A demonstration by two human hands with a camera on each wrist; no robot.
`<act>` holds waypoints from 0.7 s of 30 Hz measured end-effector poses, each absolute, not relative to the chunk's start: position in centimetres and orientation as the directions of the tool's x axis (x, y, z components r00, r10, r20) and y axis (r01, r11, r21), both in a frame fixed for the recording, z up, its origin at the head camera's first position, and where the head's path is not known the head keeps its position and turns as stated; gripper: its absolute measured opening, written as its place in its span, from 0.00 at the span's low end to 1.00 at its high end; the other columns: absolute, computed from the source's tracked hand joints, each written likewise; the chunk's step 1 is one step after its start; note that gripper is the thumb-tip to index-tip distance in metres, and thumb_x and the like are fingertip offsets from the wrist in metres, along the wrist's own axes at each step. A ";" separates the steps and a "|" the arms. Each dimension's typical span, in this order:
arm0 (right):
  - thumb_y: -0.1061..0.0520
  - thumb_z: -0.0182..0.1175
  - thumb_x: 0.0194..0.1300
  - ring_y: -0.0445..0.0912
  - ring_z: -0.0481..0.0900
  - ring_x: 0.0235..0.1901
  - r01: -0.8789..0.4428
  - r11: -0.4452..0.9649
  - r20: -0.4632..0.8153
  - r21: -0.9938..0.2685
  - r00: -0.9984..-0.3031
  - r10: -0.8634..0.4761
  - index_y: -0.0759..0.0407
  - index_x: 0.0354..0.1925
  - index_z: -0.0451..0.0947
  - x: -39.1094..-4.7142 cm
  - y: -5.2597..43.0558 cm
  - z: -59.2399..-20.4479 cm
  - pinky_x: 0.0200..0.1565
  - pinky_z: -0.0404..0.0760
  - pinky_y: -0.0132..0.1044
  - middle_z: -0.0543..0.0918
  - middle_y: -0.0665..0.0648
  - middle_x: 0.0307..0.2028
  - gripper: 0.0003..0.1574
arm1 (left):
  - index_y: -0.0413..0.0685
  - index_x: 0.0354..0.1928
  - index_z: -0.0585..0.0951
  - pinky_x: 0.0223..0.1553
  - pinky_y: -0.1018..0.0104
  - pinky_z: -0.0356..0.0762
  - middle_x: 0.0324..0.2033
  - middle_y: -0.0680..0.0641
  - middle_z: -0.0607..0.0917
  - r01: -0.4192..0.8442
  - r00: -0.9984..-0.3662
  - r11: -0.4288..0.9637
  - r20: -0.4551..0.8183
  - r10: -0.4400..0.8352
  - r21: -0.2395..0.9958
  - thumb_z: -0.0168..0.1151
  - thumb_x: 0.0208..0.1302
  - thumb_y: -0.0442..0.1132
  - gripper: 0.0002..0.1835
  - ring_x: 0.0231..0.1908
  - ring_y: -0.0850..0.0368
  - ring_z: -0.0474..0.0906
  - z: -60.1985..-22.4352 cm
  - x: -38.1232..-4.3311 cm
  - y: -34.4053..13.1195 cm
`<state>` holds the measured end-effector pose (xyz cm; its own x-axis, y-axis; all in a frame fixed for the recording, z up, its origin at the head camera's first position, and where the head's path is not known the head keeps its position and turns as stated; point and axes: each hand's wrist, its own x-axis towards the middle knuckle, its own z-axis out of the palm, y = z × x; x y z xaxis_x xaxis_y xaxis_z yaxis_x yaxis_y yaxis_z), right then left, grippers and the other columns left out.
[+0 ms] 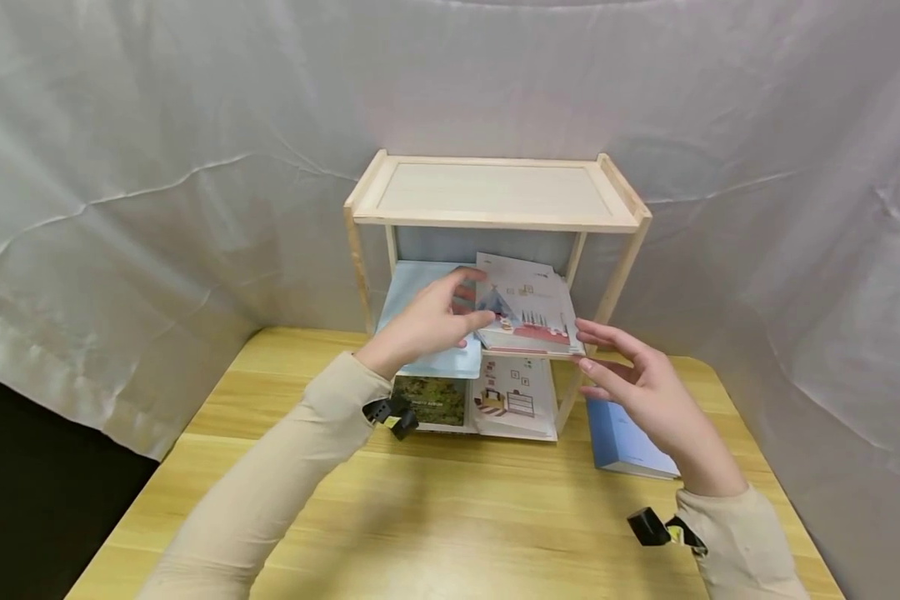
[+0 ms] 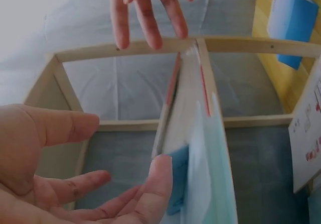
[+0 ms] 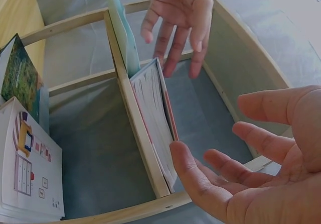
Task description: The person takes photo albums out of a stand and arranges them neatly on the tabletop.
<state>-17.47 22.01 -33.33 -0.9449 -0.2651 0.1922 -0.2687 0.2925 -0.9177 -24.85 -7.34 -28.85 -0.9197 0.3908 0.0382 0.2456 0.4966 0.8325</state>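
Note:
On the middle shelf lies a white illustrated book [image 1: 528, 292], its pages [image 3: 154, 106] seen edge-on in the right wrist view. The left hand [image 1: 435, 317] hovers at its left side, fingers spread and gripping nothing; the thumb overlaps the cover in the head view. Beside the book's right front corner is the right hand [image 1: 645, 383], fingers loosely bent, with nothing held. In the right wrist view its index fingertip [image 3: 181, 153] is right at the book's edge. A light blue folder [image 1: 450, 364] rests left of the book, partly hidden under the left hand and forearm.
A small wooden rack [image 1: 495, 187] stands at the back of the wooden table [image 1: 450, 517]. Its lower level holds a green photo album [image 1: 435, 400] and another white illustrated book [image 1: 513, 404]. Right of the rack lies a blue book [image 1: 633, 442]. Grey curtain [image 1: 270, 108] hangs behind.

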 end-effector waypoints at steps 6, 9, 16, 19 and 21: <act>0.56 0.60 0.82 0.33 0.84 0.58 -0.250 0.253 0.183 -0.935 -0.947 -0.264 0.58 0.81 0.65 -17.9 21.9 -33.5 0.52 0.91 0.36 0.67 0.68 0.75 0.36 | 0.54 0.82 0.64 0.42 0.61 0.92 0.71 0.39 0.75 0.155 -0.935 0.506 -0.039 0.353 0.849 0.67 0.77 0.43 0.37 0.41 0.46 0.90 -29.3 -26.2 -7.3; 0.56 0.59 0.82 0.34 0.84 0.58 -0.251 0.237 0.186 -0.939 -0.946 -0.264 0.58 0.81 0.65 -18.0 21.9 -33.5 0.52 0.91 0.36 0.66 0.69 0.75 0.35 | 0.53 0.82 0.64 0.39 0.62 0.92 0.70 0.39 0.75 0.112 -0.939 0.492 -0.070 0.336 0.863 0.67 0.76 0.42 0.37 0.42 0.47 0.89 -29.4 -26.5 -7.2; 0.57 0.59 0.82 0.33 0.83 0.58 -0.240 0.252 0.168 -0.938 -0.946 -0.277 0.61 0.82 0.61 -18.1 21.8 -33.4 0.52 0.91 0.37 0.64 0.70 0.79 0.38 | 0.50 0.82 0.63 0.40 0.63 0.92 0.68 0.39 0.76 0.050 -0.938 0.491 -0.128 0.323 0.870 0.66 0.77 0.42 0.37 0.49 0.46 0.88 -29.2 -27.0 -6.8; 0.57 0.60 0.82 0.37 0.83 0.60 -0.238 0.280 0.157 -0.930 -0.946 -0.282 0.60 0.83 0.60 -18.1 21.5 -33.3 0.53 0.91 0.36 0.63 0.69 0.80 0.39 | 0.49 0.82 0.61 0.40 0.64 0.92 0.67 0.39 0.78 0.035 -0.934 0.484 -0.143 0.327 0.874 0.66 0.77 0.41 0.38 0.52 0.46 0.87 -29.2 -27.2 -6.6; 0.58 0.60 0.81 0.38 0.83 0.61 -0.246 0.296 0.161 -0.923 -0.946 -0.283 0.60 0.83 0.60 -18.1 21.4 -33.1 0.53 0.91 0.36 0.63 0.69 0.80 0.39 | 0.48 0.84 0.58 0.41 0.64 0.92 0.67 0.39 0.78 0.022 -0.933 0.480 -0.155 0.326 0.877 0.66 0.77 0.41 0.40 0.55 0.45 0.87 -29.3 -27.4 -6.4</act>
